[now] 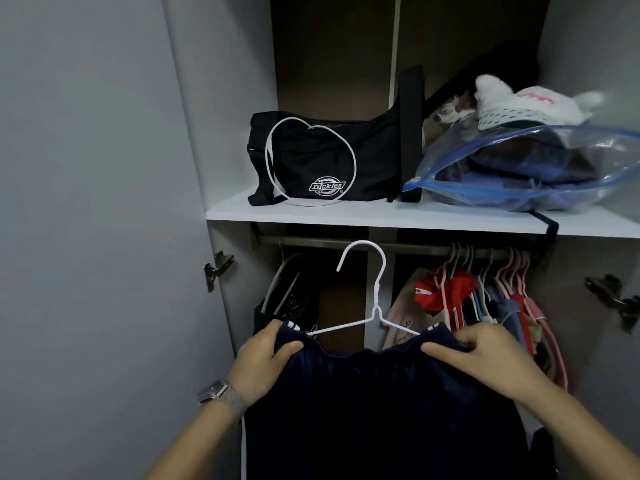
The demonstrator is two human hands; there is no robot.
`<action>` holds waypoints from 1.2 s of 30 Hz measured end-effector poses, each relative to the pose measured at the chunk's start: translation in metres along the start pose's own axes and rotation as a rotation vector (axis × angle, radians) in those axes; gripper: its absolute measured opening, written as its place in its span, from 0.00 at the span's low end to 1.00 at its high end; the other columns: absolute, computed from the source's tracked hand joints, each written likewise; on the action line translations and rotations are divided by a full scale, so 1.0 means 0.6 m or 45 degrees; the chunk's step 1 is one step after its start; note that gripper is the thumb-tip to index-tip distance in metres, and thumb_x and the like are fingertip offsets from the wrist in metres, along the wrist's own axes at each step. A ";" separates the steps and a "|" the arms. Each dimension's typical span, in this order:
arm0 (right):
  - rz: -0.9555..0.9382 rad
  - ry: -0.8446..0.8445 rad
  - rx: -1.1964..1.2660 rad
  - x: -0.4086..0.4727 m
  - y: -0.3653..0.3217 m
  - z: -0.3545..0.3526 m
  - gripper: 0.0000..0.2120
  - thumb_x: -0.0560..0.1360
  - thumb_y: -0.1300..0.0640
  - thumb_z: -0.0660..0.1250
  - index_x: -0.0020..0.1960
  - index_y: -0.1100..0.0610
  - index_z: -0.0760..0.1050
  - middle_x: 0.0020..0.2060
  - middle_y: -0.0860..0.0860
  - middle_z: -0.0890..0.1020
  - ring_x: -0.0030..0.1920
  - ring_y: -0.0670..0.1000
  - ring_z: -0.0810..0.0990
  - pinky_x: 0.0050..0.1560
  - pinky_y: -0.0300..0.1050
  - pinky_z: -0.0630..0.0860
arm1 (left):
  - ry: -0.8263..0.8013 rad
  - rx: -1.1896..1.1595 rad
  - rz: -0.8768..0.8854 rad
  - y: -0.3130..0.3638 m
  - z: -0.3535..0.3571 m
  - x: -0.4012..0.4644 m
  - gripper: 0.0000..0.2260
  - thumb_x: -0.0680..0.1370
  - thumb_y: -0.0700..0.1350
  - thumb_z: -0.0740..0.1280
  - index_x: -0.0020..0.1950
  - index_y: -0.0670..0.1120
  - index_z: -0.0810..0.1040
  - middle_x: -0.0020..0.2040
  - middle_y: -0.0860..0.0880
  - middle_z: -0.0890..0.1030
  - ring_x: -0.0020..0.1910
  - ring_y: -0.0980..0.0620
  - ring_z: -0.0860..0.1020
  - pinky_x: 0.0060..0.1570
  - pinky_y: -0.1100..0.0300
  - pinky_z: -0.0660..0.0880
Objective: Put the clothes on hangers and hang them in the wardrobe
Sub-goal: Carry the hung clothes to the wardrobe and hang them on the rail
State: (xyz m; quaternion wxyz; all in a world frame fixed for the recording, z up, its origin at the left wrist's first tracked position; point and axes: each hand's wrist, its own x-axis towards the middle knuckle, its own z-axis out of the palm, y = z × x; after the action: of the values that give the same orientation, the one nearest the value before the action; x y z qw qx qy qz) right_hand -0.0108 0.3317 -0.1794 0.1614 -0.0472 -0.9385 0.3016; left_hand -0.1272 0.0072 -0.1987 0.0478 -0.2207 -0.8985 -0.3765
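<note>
Wardrobe shelf (346, 216) carries a black bag (325, 157) marked "Dickies"; below, left hand (263, 362) and right hand (485, 355) grip navy garment (377, 410) on white hanger (367, 292).

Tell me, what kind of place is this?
Probably a bedroom wardrobe, doors open. A rail holds clothes on hangers, a shelf carries a black bag, and both hands hold a dark garment on a white hanger.

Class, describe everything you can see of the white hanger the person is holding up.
The white hanger is thin, wire-like, apparently coated. Its hook points left, just below the wardrobe rail and not yet on it. A twisted neck leads down to two sloping shoulders, whose ends disappear inside the dark navy garment. It stands upright. The left hand and right hand grip the garment over each shoulder.
</note>
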 end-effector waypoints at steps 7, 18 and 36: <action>0.238 -0.385 0.566 0.032 0.011 0.026 0.29 0.64 0.37 0.75 0.31 0.65 0.77 0.27 0.56 0.79 0.28 0.50 0.76 0.31 0.39 0.68 | -0.168 0.090 0.083 -0.034 0.042 0.105 0.07 0.78 0.46 0.66 0.52 0.47 0.72 0.45 0.54 0.77 0.46 0.56 0.76 0.44 0.69 0.70; 0.594 -0.293 0.959 0.103 -0.019 0.110 0.12 0.72 0.56 0.73 0.33 0.60 0.81 0.32 0.57 0.83 0.32 0.50 0.82 0.34 0.37 0.74 | -0.032 -0.052 -0.060 -0.073 0.103 0.252 0.18 0.75 0.36 0.68 0.65 0.38 0.72 0.61 0.42 0.75 0.62 0.46 0.73 0.61 0.63 0.65; 0.576 0.089 0.644 0.364 -0.081 0.337 0.25 0.78 0.50 0.66 0.26 0.55 0.63 0.22 0.50 0.68 0.25 0.50 0.69 0.28 0.42 0.60 | -0.158 -0.376 -0.182 -0.186 0.095 0.309 0.11 0.80 0.40 0.62 0.62 0.42 0.75 0.54 0.50 0.77 0.48 0.61 0.75 0.43 0.82 0.66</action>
State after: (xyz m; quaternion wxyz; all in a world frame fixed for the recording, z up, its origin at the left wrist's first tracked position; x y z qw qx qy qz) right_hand -0.2832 0.2216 -0.2460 0.1292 -0.2229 -0.7937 0.5510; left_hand -0.3372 0.0451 -0.2656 -0.0676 -0.1837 -0.8480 -0.4925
